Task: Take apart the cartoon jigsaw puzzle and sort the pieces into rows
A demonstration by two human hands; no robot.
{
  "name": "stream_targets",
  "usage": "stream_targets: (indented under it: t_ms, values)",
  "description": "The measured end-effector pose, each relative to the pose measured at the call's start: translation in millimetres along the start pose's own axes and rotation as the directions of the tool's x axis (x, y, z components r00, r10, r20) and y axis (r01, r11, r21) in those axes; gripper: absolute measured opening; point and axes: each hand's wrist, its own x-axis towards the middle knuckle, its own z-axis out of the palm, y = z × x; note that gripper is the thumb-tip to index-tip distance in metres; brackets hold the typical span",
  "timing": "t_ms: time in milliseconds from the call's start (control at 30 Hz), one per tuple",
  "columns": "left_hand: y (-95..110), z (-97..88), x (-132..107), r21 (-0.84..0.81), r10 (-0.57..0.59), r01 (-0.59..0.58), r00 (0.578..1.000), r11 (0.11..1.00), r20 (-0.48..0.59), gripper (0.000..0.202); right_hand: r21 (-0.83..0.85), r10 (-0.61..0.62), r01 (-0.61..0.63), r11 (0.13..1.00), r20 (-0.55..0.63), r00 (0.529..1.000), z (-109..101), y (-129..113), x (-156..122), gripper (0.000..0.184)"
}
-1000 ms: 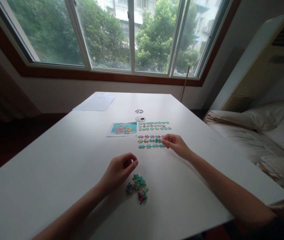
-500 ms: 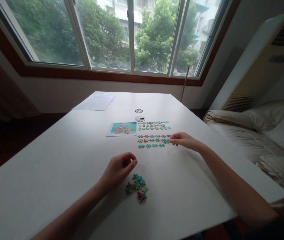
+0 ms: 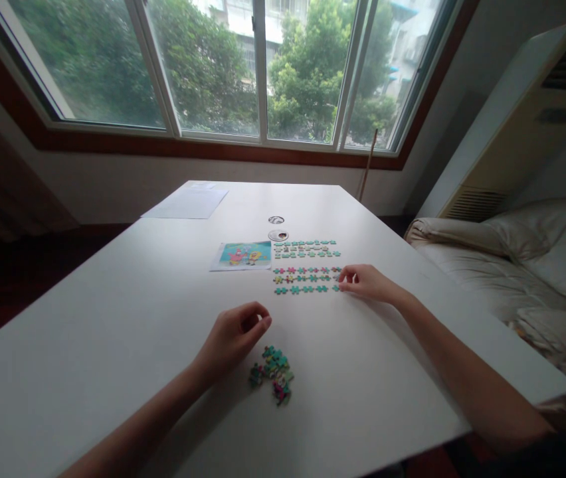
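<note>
My right hand (image 3: 365,281) reaches to the right end of the lowest row of jigsaw pieces. Its thumb and fingers close on a small teal jigsaw piece (image 3: 336,288) lying at the table surface. My left hand (image 3: 237,332) hovers nearer to me, curled, with thumb and forefinger bent together; whatever is inside, if anything, stays hidden. Just below and right of it lies a heap of loose jigsaw pieces (image 3: 276,362), mostly green with some pink. Several rows of jigsaw pieces (image 3: 307,271) are spread in two groups beside a printed cartoon picture (image 3: 244,255).
Everything lies on a white table (image 3: 113,318). Beyond the picture are two round items (image 3: 278,236), and sheets of paper (image 3: 186,202) lie at the far left. A pale sofa (image 3: 502,265) stands along the right side, with a window behind the table.
My right hand has come slightly towards me, from the middle row of the nearer group to the end of the lowest row, where a teal piece now lies. My left hand stays almost still.
</note>
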Motion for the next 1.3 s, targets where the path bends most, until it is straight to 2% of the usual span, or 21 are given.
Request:
stream_targets:
  t_ms: [233, 333, 400, 433, 533, 633, 733, 800, 933, 1067, 1300]
  values:
    - [0, 0.7, -1, 0.016, 0.0, 0.0, 1.0, 1.0, -0.007, 0.024, -0.056, -0.089, 0.088, 0.995, 0.0, 0.996, 11, 1, 1, 0.015]
    - [1, -5.4, 0, 0.055, -0.003, 0.002, 1.0, 0.998, 0.013, 0.025, -0.049, -0.13, 0.128, 0.991, -0.026, 0.991, 11, -8, 0, 0.014]
    - [2, -15.0, 0, 0.092, 0.009, -0.019, 0.994, 0.996, 0.108, 0.026, -0.029, -0.19, 0.189, 0.981, -0.032, 0.981, 12, -22, -4, 0.012]
    - [3, -20.8, 0, 0.109, 0.017, -0.039, 0.981, 0.993, 0.196, 0.027, -0.013, -0.23, 0.23, 0.973, -0.023, 0.973, 13, -31, -7, 0.011]
    - [3, -36.4, -3, 0.171, 0.019, -0.103, 0.901, 0.98, 0.433, 0.028, 0.054, -0.36, 0.357, 0.932, 0.043, 0.932, 23, -66, -23, 0.012]
    - [1, -41.4, -8, 0.252, -0.004, -0.15, 0.852, 0.956, 0.523, 0.023, 0.107, -0.473, 0.462, 0.88, 0.139, 0.87, 36, -99, -41, 0.025]
    - [-1, -36.5, -11, 0.289, 0.002, -0.18, 0.851, 0.94, 0.526, 0.017, 0.108, -0.523, 0.512, 0.852, 0.161, 0.837, 47, -118, -54, 0.043]
    - [0, -31.5, -12, 0.271, 0.022, -0.195, 0.847, 0.943, 0.532, 0.012, 0.076, -0.536, 0.531, 0.844, 0.166, 0.828, 52, -122, -58, 0.046]
    - [2, -22.5, -10, 0.264, 0.058, -0.224, 0.853, 0.938, 0.518, 0.01, 0.034, -0.544, 0.55, 0.835, 0.209, 0.813, 55, -118, -56, 0.04]
    - [1, -15.1, -8, 0.32, 0.096, -0.277, 0.871, 0.906, 0.482, 0.012, 0.05, -0.522, 0.525, 0.85, 0.221, 0.824, 50, -111, -50, 0.03]
    - [5, -10.4, -7, 0.317, 0.147, -0.297, 0.895, 0.901, 0.421, 0.022, 0.252, -0.474, 0.423, 0.871, 0.197, 0.858, 41, -103, -42, 0.018]
